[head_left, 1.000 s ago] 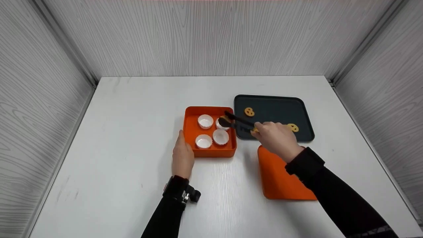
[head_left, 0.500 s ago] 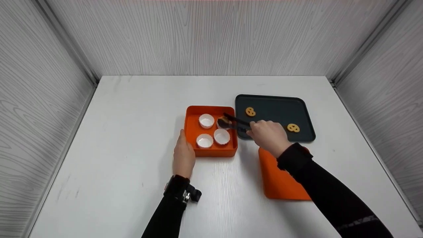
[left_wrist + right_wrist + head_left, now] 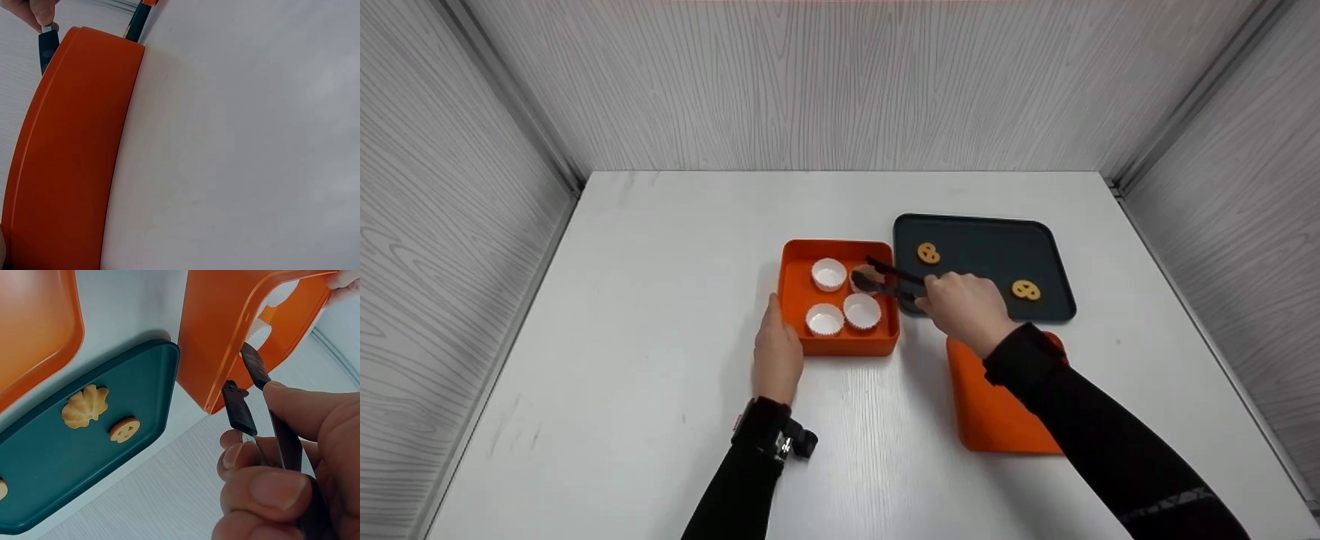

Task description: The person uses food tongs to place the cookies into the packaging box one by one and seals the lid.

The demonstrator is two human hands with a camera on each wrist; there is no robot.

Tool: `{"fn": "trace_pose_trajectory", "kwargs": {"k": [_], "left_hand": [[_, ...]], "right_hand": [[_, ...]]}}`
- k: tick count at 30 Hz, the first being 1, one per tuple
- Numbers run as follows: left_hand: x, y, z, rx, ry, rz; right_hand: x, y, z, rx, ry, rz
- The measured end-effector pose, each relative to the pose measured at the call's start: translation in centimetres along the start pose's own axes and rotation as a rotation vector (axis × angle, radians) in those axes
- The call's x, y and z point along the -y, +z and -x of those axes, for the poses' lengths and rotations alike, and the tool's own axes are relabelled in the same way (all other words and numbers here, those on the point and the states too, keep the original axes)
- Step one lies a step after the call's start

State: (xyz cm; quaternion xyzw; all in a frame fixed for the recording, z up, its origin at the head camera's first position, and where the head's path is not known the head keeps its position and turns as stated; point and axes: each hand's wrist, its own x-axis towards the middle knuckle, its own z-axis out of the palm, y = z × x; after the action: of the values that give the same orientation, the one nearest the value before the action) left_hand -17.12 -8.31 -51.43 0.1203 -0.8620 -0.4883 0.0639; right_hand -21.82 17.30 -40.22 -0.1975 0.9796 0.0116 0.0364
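Note:
My right hand (image 3: 966,311) grips black tongs (image 3: 894,279), held over the right side of an orange square box (image 3: 851,346). Their tips stand apart in the right wrist view, at the box rim. Inside the box are several white paper cups, one of them a plain white cup (image 3: 829,274) at the back left. A brownish cookie (image 3: 872,273) shows in the back right cup between the tong tips, partly hidden by them. My left hand (image 3: 777,356) rests along the box's left wall, fingers fairly straight; its far side is out of sight.
A dark green tray (image 3: 982,232) right of the box bears a pretzel-shaped cookie (image 3: 928,253), another pretzel-shaped cookie (image 3: 1025,290) and a flower-shaped cookie (image 3: 84,406). An orange lid-like piece (image 3: 997,412) lies in front, under my right forearm. Grey wood-grain panels (image 3: 840,90) surround the table.
My right hand has moved slightly left with the tongs, their tips staying at the back right cup. The cookie sits lower in the cup. My left hand stays at the box.

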Motion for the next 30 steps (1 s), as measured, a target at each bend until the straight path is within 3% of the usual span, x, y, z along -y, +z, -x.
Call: {"fn": "trace_pose_trajectory", "kwargs": {"k": [10, 13, 20, 30], "left_hand": [[0.0, 0.0, 0.1, 0.011, -0.005, -0.006], [0.0, 0.0, 0.0, 0.006, 0.003, -0.013], [0.3, 0.0, 0.0, -0.018, 0.023, -0.015], [0.4, 0.0, -0.1, -0.013, 0.011, -0.006]], "right_hand": [[-0.7, -0.2, 1.5, -0.067, -0.001, -0.104], [-1.5, -0.5, 2.4, -0.097, 0.013, -0.154], [-4.3, -0.6, 4.6, -0.187, 0.010, -0.142], [-6.8, -1.0, 6.4, -0.158, 0.079, -0.168]]}}
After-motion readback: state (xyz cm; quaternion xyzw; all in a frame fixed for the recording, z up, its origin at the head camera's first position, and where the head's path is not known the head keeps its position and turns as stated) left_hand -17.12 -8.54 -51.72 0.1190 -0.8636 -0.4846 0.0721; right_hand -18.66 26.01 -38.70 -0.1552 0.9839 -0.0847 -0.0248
